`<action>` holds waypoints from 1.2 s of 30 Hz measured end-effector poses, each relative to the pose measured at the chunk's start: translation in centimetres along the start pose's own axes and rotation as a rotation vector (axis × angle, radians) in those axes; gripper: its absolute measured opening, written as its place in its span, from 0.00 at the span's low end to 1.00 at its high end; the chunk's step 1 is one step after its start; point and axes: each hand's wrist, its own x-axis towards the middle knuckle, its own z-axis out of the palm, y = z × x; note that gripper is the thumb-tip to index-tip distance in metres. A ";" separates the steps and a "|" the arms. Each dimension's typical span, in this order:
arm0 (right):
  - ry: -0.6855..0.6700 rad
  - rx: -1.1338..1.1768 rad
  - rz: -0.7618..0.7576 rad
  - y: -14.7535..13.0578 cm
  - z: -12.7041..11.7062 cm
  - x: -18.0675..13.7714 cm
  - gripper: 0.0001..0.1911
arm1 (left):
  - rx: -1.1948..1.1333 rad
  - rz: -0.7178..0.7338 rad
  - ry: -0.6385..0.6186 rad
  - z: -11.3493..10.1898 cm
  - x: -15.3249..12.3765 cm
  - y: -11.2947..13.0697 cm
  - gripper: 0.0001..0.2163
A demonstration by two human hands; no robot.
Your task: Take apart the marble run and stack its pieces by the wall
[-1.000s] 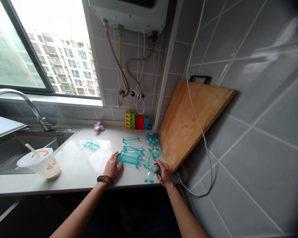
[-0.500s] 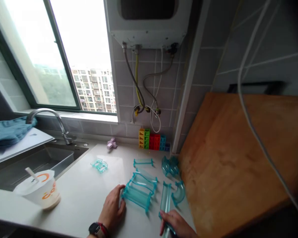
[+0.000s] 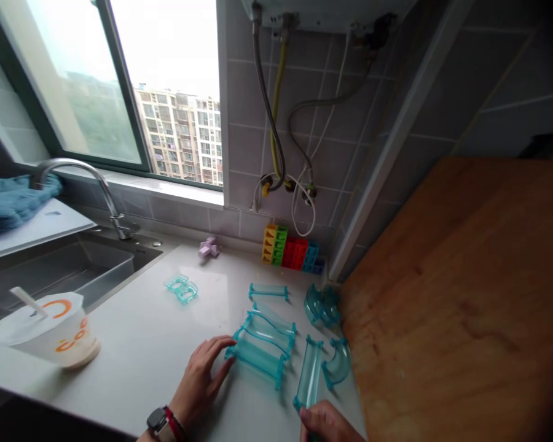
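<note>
My left hand (image 3: 203, 374) pinches the left end of a straight, clear teal plastic track piece (image 3: 258, 363), thumb in front and fingers behind. Just behind it lie wavy-edged teal track pieces (image 3: 270, 328). At the bottom edge my right hand (image 3: 327, 422) is closed around a teal piece, mostly hidden by the fingers and cut off by the frame. Its thumb is by the near end of another straight teal track piece (image 3: 309, 373). To the right of that lies a curved teal piece (image 3: 337, 363), with more curved pieces (image 3: 321, 305) behind.
A short teal track piece (image 3: 268, 291) lies farther back. Coloured blocks (image 3: 292, 247) and a lilac block piece (image 3: 209, 248) stand by the wall. Flat teal rings (image 3: 181, 288), a drink cup (image 3: 55, 334) and the sink (image 3: 110, 273) are leftward. A wooden board (image 3: 461, 294) leans right.
My view has tilted down and shifted. My left hand keeps to the end of the straight track piece. My right hand sits lower in the picture and shows less of the piece it holds.
</note>
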 end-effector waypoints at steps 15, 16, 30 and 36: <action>-0.039 0.205 0.112 0.2 0.9 -0.7 0.35 | 0.012 0.046 -0.249 -5.5 2.3 1.3 0.14; -0.044 0.209 0.108 0.2 0.8 -0.7 0.35 | 0.070 0.060 -0.293 -5.6 2.5 1.5 0.14; -0.063 0.239 0.067 -0.6 0.9 -0.8 0.32 | 0.437 0.337 -0.371 -2.0 2.3 2.8 0.06; -0.082 0.225 0.090 -1.1 0.8 -0.9 0.31 | 0.244 0.278 -0.358 -2.9 4.2 3.4 0.15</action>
